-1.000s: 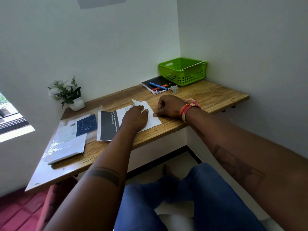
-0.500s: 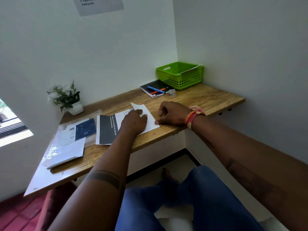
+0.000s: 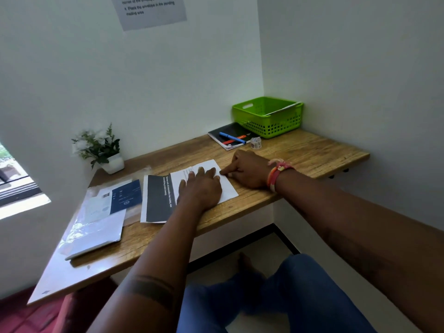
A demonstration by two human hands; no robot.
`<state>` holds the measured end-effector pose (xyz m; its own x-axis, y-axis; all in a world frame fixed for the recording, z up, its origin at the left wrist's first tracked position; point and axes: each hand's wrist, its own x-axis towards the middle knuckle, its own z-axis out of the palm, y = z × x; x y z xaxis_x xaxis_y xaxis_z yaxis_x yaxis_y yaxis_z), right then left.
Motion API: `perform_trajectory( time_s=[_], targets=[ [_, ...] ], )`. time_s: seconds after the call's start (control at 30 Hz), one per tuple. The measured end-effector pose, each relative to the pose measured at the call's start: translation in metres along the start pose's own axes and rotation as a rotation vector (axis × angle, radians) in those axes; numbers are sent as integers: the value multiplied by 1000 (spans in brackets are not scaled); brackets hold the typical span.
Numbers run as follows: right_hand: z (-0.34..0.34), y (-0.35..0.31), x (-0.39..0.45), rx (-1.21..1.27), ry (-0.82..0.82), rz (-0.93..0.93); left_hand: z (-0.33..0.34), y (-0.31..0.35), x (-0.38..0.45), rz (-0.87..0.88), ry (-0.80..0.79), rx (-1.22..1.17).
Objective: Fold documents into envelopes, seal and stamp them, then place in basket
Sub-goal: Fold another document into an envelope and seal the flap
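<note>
A white document [image 3: 229, 192] with a dark band [image 3: 156, 200] on its left part lies flat on the wooden desk [image 3: 300, 152]. My left hand [image 3: 201, 188] rests palm down on its white half, fingers straight and spread. My right hand [image 3: 245, 169] sits at the sheet's right edge; its index finger presses on the paper while the other fingers stay curled. The green basket [image 3: 266, 129] stands in the far right corner, with a white envelope [image 3: 283, 108] leaning inside it.
A clear plastic pack of envelopes [image 3: 96, 227] and a dark blue card [image 3: 126, 195] lie at the left. A black notebook [image 3: 230, 132] with a blue pen [image 3: 231, 137], a small tape roll [image 3: 255, 143], a potted plant [image 3: 101, 147], and a wall notice [image 3: 151, 10] are further back.
My left hand has flattened from a curled press to spread fingers on the paper. My right index finger has stretched onto the sheet's edge. The view has tilted upward.
</note>
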<state>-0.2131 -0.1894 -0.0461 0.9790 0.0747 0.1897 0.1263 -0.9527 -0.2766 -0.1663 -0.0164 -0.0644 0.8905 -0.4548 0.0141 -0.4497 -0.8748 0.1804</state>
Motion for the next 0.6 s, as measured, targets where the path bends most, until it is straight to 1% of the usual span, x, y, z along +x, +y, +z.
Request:
perform_trajectory(
  time_s=[0.17, 0.27, 0.47, 0.53, 0.6],
  targets=[
    [5, 8, 50, 9, 27, 31, -3, -1, 5, 1, -77, 9],
    [9, 12, 72, 1, 46, 74, -2, -2, 6, 13, -88, 19],
    [11, 9, 95, -43, 56, 157, 1, -5, 8, 19, -36, -15],
    [13, 2, 98, -47, 67, 153, 2, -5, 6, 14, 19, -49],
    [19, -4, 101, -99, 45, 114, 2, -7, 5, -13, 91, -123]
  ],
)
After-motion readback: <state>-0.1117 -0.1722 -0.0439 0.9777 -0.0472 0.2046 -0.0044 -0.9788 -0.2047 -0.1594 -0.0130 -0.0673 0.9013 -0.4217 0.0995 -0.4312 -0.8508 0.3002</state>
